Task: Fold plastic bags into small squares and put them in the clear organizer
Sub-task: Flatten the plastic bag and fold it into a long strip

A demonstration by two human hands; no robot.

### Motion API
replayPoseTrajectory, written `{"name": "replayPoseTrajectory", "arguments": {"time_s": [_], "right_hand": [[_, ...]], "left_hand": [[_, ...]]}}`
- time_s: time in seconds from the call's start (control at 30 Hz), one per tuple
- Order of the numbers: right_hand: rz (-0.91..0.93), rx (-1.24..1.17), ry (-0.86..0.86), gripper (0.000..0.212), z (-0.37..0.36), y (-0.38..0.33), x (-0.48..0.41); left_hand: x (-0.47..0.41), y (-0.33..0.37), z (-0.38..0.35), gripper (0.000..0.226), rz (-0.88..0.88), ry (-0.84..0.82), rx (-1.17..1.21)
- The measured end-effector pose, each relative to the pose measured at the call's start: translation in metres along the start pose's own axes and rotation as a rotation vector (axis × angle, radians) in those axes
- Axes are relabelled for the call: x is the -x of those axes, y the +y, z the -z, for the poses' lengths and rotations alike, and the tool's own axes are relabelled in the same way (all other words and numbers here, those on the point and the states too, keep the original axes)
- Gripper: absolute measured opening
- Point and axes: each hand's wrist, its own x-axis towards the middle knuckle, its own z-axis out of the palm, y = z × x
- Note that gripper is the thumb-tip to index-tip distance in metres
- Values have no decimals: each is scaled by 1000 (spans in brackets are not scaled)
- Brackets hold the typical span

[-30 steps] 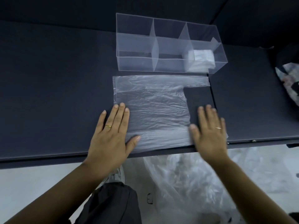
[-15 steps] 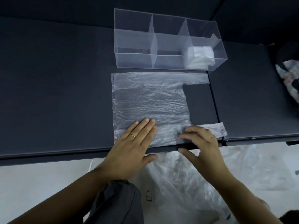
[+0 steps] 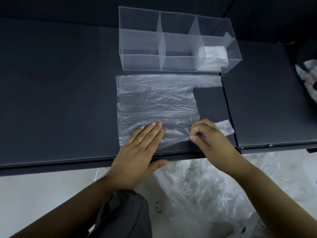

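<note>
The dark grey matte desk (image 3: 51, 100) carries everything. A thin, crinkled, translucent plastic bag (image 3: 154, 103) lies spread flat from the near edge toward the middle, with its two handle strips pointing to the right. Just beyond it, toward the far edge, stands the clear rectangular three-compartment organizer (image 3: 140, 43).

A second ago both hands lay flat, smoothing the film. Now the left hand (image 3: 137, 152) has slid in from the bag's left side to the middle of its near strip and presses there, fingers straight and together. The right hand (image 3: 209, 136) has left the near handle and curled up, its thumb and forefinger pinching the film at the bag's near edge, which puckers there.

Smoothing looks finished, then, and the first fold is probably starting: the near edge goes up and away while the left hand anchors.

One small white folded bag square (image 3: 212, 54) already sits in the organizer's right compartment; the other two hold nothing.
</note>
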Motion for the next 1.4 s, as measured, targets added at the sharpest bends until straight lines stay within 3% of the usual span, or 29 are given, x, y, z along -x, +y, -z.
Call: {"name": "replayPoseTrajectory", "arguments": {"time_s": [0.07,0.17,0.27,0.33,0.47,0.63,0.7,0.77,0.93,1.07,1.4], "right_hand": [[-38,-89,-19,18,7,-7,1],[-22,-17,56,5,10,-13,4],[103,238,61,69,0,-23,7],[174,413,38,83,-14,-29,7],[170,380,231,15,-19,-24,2],[-46,258,72,13,30,7,10],[-172,167,-32,18,49,15,14],[-224,28,-92,10,68,23,13],[-239,-344,27,24,101,35,-11],[-407,-528,148,13,91,57,-56],[-493,-219,480,27,58,67,-102]], "left_hand": [[-1,1,2,60,20,74,77],[-4,0,8,38,39,206,159],[-3,-1,18,29,71,240,200],[-2,-1,24,24,75,214,206],[7,-8,42,25,113,124,254],[26,-41,68,29,435,21,568],[30,-52,75,22,523,15,739],[28,-61,81,17,590,43,887],[4,-83,91,23,722,193,1157],[-31,-104,78,7,828,282,1044],[-63,-118,54,21,782,398,448]]}}
